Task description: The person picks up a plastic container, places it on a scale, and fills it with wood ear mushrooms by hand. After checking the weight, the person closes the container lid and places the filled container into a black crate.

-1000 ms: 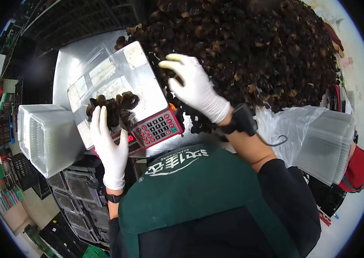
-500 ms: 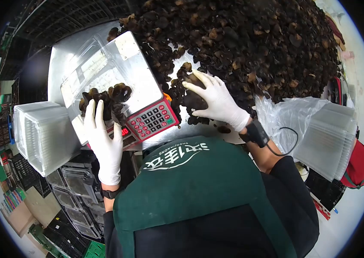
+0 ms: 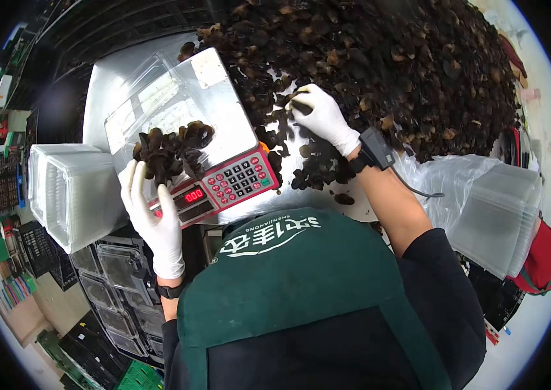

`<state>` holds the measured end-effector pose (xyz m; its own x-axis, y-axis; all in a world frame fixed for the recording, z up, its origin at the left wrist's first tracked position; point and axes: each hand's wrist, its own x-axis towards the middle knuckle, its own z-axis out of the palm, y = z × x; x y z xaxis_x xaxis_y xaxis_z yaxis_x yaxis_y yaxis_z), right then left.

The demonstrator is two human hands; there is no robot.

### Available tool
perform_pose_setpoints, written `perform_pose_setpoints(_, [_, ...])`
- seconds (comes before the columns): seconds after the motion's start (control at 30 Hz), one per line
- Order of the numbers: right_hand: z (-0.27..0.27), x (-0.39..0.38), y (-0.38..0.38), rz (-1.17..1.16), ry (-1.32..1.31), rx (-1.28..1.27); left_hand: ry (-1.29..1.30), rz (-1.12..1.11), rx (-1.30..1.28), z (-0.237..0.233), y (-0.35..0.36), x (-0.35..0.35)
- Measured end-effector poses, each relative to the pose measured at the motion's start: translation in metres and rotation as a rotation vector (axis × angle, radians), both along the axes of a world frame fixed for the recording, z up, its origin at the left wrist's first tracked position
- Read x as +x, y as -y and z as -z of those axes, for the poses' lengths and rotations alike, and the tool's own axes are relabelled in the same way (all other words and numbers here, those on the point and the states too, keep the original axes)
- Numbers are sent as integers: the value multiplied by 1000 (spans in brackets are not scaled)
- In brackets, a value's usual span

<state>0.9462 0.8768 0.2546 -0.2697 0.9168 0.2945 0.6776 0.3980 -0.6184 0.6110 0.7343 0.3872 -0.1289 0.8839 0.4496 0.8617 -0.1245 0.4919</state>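
Observation:
A red digital scale with a steel pan shows 0.00 on its display. Lying over the pan is a clear plastic box, with a small heap of dark wood ear mushrooms at its near end. My left hand, in a white glove, is at the near left corner beside that heap, fingers and thumb apart. At the edge of the large mushroom pile, my gloved right hand is closed, pinching a dark wood ear mushroom.
Nested clear plastic boxes stand left of the scale. Another stack of clear trays, partly in a plastic bag, is on the right. Black crates are below left, and loose mushrooms lie on the steel table.
My right hand has closed from spread fingers and shifted slightly up at the pile. My left hand has drawn back a little from the heap, uncovering the scale display.

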Motion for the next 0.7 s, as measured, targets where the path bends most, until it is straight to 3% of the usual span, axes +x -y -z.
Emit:
perform_pose_setpoints(0.1, [-13, 3, -14, 70, -227, -259, 54, -98, 0, 4, -1, -16])
perform_pose_setpoints(0.13, [-29, 3, -16, 71, -394, -522, 68, -114, -1, 8, -2, -21])
perform_pose_setpoints(0.2, [-38, 3, -21, 44, -694, -687, 180, -113, -6, 15, -7, -25])
perform_pose_setpoints(0.33, [-71, -14, -27, 8, -850, -685, 254, -43, -48, 20, -14, -19])
perform_pose_setpoints(0.43, [-103, -39, -32, -131, -816, -714, 198, -51, -82, 20, -14, -10])
perform_pose_setpoints(0.53, [-138, -80, -34, -341, -697, -642, 170, -71, -116, 19, -14, -1])
perform_pose_setpoints(0.6, [-162, -113, -33, -506, -548, -512, 286, -37, -91, 23, -16, 2])
perform_pose_setpoints(0.67, [-144, -147, -41, -757, -389, -60, 298, -21, -103, 17, -15, 6])
perform_pose_setpoints(0.7, [-135, -161, -38, -820, -298, 1, 306, -9, -100, 17, -14, 6])
